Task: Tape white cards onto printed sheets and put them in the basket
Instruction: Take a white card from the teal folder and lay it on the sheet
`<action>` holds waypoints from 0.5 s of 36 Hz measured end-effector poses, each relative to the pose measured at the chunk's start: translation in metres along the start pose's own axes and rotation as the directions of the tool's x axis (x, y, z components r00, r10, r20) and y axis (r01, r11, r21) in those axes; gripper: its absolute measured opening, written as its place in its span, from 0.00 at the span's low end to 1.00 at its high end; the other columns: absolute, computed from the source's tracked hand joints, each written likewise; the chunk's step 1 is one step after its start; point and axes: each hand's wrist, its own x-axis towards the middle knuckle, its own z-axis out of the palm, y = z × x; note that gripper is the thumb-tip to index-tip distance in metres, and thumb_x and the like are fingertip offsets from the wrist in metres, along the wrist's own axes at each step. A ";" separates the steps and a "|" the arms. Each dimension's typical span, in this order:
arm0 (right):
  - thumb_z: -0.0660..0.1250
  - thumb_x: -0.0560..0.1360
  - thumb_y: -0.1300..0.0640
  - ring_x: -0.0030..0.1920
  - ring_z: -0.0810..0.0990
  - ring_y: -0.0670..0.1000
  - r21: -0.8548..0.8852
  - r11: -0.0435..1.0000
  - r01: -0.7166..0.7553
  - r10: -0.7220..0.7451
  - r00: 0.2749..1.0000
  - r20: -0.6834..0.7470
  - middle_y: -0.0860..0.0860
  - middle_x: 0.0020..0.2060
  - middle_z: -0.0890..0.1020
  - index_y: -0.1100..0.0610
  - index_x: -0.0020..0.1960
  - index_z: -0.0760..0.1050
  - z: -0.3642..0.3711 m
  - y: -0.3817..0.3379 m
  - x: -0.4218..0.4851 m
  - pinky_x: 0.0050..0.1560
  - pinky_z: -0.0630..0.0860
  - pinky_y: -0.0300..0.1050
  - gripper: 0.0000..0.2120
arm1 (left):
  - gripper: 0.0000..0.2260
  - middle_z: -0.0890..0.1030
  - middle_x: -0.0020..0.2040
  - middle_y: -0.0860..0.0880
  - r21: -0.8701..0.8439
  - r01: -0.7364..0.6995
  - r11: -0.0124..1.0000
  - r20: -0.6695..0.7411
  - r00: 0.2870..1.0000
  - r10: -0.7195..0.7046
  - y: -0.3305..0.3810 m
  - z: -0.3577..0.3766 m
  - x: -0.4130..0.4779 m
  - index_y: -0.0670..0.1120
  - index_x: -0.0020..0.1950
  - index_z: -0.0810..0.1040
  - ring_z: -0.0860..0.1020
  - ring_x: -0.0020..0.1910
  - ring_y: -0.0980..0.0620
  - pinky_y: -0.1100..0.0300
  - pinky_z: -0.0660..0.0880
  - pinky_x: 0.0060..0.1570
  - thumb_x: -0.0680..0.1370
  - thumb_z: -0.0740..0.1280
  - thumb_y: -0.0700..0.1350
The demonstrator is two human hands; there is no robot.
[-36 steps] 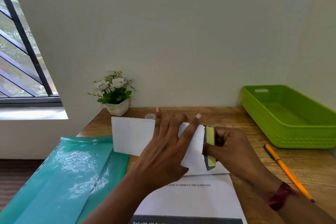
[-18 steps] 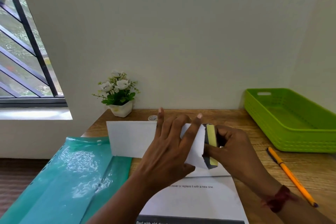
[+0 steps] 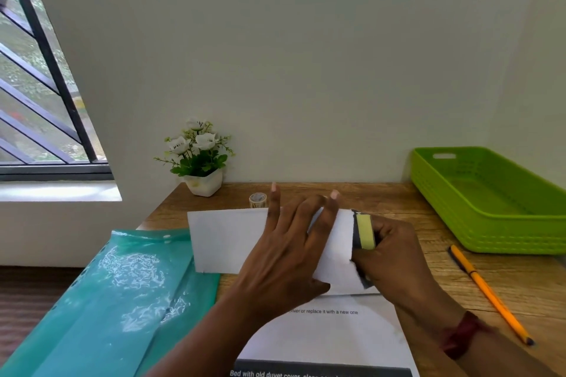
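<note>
A white card (image 3: 226, 239) lies across the top of a printed sheet (image 3: 330, 333) on the wooden table. My left hand (image 3: 284, 257) presses flat on the card with straight, spread fingers. My right hand (image 3: 389, 257) pinches the card's curled right edge, where a dark and yellow-green underside (image 3: 364, 231) shows. A small tape roll (image 3: 257, 200) stands just behind the card. The green basket (image 3: 502, 242) sits at the far right with nothing visible in it.
A teal plastic folder (image 3: 122, 294) overlaps the table's left edge. An orange pencil (image 3: 490, 294) lies right of the sheet, in front of the basket. A small potted plant (image 3: 202, 162) stands against the wall. A barred window is at the left.
Both hands stay on the card in nearly the same hold. Only the view has shifted slightly.
</note>
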 end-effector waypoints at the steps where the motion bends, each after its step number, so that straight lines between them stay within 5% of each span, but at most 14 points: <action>1: 0.71 0.66 0.76 0.24 0.79 0.43 0.021 1.000 -0.005 0.005 1.000 -0.006 0.48 0.26 0.83 0.51 0.31 0.82 -0.002 -0.002 0.002 0.24 0.73 0.35 0.20 | 0.64 0.62 0.70 0.42 -0.002 0.009 1.000 0.003 1.000 -0.009 -0.002 0.000 0.000 0.42 0.80 0.40 0.62 0.69 0.43 0.35 0.45 0.72 0.60 0.76 0.67; 7: 0.70 0.67 0.77 0.21 0.77 0.45 -0.047 0.998 -0.034 0.032 0.998 -0.049 0.50 0.24 0.81 0.51 0.35 0.81 -0.016 0.000 0.008 0.18 0.72 0.40 0.21 | 0.57 0.65 0.68 0.42 -0.016 0.074 0.997 -0.026 0.997 -0.074 -0.019 -0.001 0.000 0.43 0.79 0.47 0.65 0.69 0.43 0.35 0.43 0.74 0.62 0.73 0.65; 11: 0.72 0.69 0.65 0.35 0.83 0.51 -0.357 0.921 0.158 -0.223 0.963 -0.149 0.51 0.34 0.85 0.54 0.41 0.83 -0.021 0.007 0.010 0.33 0.79 0.54 0.07 | 0.55 0.66 0.65 0.44 -0.040 0.075 0.996 -0.055 0.995 -0.077 -0.021 -0.003 0.000 0.43 0.79 0.51 0.65 0.67 0.44 0.36 0.43 0.75 0.61 0.74 0.63; 15: 0.73 0.65 0.75 0.40 0.83 0.42 -0.232 0.960 0.159 -0.209 0.955 -0.210 0.41 0.40 0.83 0.44 0.50 0.74 -0.017 0.003 0.005 0.33 0.79 0.42 0.27 | 0.54 0.66 0.64 0.44 -0.052 0.073 0.996 -0.075 0.994 -0.077 -0.021 -0.003 -0.001 0.43 0.78 0.53 0.65 0.65 0.45 0.38 0.42 0.75 0.61 0.74 0.63; 18: 0.77 0.67 0.64 0.35 0.81 0.48 -0.290 0.908 0.303 -0.368 0.908 -0.202 0.43 0.41 0.80 0.43 0.48 0.68 -0.017 0.004 0.002 0.27 0.75 0.46 0.23 | 0.53 0.67 0.63 0.44 -0.057 0.089 0.994 -0.077 0.993 -0.093 -0.024 -0.002 -0.001 0.43 0.78 0.54 0.66 0.65 0.45 0.38 0.42 0.75 0.61 0.74 0.63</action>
